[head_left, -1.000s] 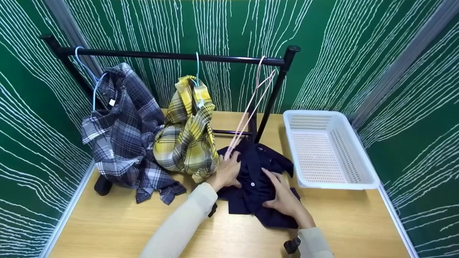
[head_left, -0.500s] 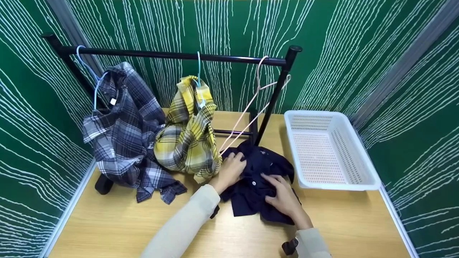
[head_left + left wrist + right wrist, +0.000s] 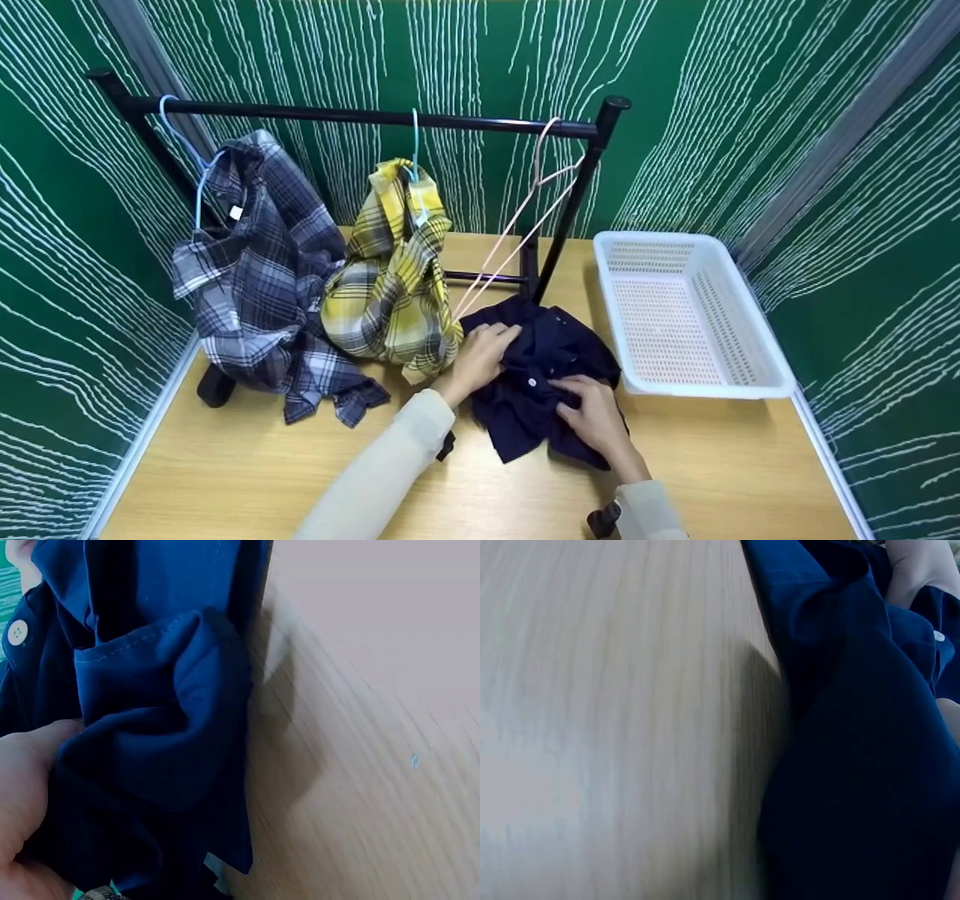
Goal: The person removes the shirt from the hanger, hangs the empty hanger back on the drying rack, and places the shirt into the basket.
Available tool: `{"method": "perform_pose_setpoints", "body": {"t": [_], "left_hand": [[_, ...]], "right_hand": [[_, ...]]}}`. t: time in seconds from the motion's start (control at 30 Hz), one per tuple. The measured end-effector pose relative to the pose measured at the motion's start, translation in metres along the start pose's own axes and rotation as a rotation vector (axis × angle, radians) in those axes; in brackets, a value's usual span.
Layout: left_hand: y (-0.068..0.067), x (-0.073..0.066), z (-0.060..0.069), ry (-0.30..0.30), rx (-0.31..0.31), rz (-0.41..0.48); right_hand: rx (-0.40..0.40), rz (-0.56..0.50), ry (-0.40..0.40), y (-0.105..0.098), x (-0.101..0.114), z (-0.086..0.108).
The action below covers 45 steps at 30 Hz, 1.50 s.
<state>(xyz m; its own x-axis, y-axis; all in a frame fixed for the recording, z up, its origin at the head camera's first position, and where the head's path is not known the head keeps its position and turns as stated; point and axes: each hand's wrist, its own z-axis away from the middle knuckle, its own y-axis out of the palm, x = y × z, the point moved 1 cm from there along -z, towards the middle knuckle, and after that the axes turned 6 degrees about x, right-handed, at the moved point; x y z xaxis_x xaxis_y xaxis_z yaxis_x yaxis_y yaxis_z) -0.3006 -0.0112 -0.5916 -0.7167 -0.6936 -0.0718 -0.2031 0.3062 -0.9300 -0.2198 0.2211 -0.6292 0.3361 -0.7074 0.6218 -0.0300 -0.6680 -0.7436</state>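
Observation:
A navy buttoned shirt (image 3: pixel 555 352) lies bunched on the table below a pink hanger (image 3: pixel 517 217) hooked over the rail. My left hand (image 3: pixel 480 356) grips the shirt's left side, beside the hanger's low end. That end meets the cloth near my fingers; exactly how is hidden. In the left wrist view, the thumb (image 3: pixel 26 787) presses into the dark folds. My right hand (image 3: pixel 596 416) pinches the shirt's right front below a white button (image 3: pixel 532 382). The right wrist view shows mostly navy cloth (image 3: pixel 862 757), with little of that hand at the edge.
The black rack (image 3: pixel 300 112) also carries a grey plaid shirt (image 3: pixel 262 277) on a blue hanger and a yellow plaid shirt (image 3: pixel 397 285) close to my left hand. A white perforated basket (image 3: pixel 619 330) stands at the right. Green walls enclose the wooden table (image 3: pixel 225 480).
My left hand has shifted slightly up and right with its fingers closing into the cloth. The pink hanger swung right, then partly back. The right hand's fingers drew together, lower on the shirt.

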Motion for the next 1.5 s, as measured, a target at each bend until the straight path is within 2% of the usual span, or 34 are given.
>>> {"method": "perform_pose_setpoints", "body": {"t": [0.17,0.3,0.43,0.5,0.6,0.73,0.87,1.0,1.13,1.23,1.3,1.5], "left_hand": [[-0.008,-0.005,-0.004,-0.028,-0.067,0.109],[-0.020,-0.014,-0.013,-0.097,-0.148,0.233],[-0.036,-0.027,-0.026,-0.161,-0.207,0.288],[-0.042,-0.033,-0.033,-0.172,-0.219,0.316],[-0.050,-0.044,-0.042,-0.190,-0.233,0.370],[-0.055,-0.060,-0.052,-0.221,-0.292,0.448],[-0.059,-0.077,-0.060,-0.248,-0.335,0.522],[-0.064,-0.095,-0.072,-0.285,-0.316,0.615],[-0.071,-0.115,-0.090,-0.303,-0.299,0.708],[-0.081,-0.131,-0.108,-0.279,-0.308,0.728],[-0.090,-0.141,-0.121,-0.253,-0.315,0.727],[-0.132,-0.164,-0.163,-0.139,-0.331,0.703]], "right_hand": [[-0.116,-0.048,0.009,-0.004,0.003,-0.001],[-0.238,-0.133,0.088,-0.013,0.011,-0.004],[-0.384,-0.217,0.185,-0.028,0.022,-0.010],[-0.443,-0.242,0.231,-0.036,0.027,-0.013],[-0.495,-0.274,0.307,-0.049,0.033,-0.015],[-0.530,-0.349,0.358,-0.067,0.042,-0.014],[-0.593,-0.405,0.349,-0.086,0.050,-0.013],[-0.673,-0.398,0.315,-0.109,0.052,-0.013],[-0.739,-0.373,0.315,-0.136,0.053,-0.014],[-0.800,-0.360,0.320,-0.163,0.055,-0.013],[-0.850,-0.357,0.293,-0.183,0.058,-0.015],[-1.017,-0.361,0.186,-0.247,0.074,-0.024]]}}
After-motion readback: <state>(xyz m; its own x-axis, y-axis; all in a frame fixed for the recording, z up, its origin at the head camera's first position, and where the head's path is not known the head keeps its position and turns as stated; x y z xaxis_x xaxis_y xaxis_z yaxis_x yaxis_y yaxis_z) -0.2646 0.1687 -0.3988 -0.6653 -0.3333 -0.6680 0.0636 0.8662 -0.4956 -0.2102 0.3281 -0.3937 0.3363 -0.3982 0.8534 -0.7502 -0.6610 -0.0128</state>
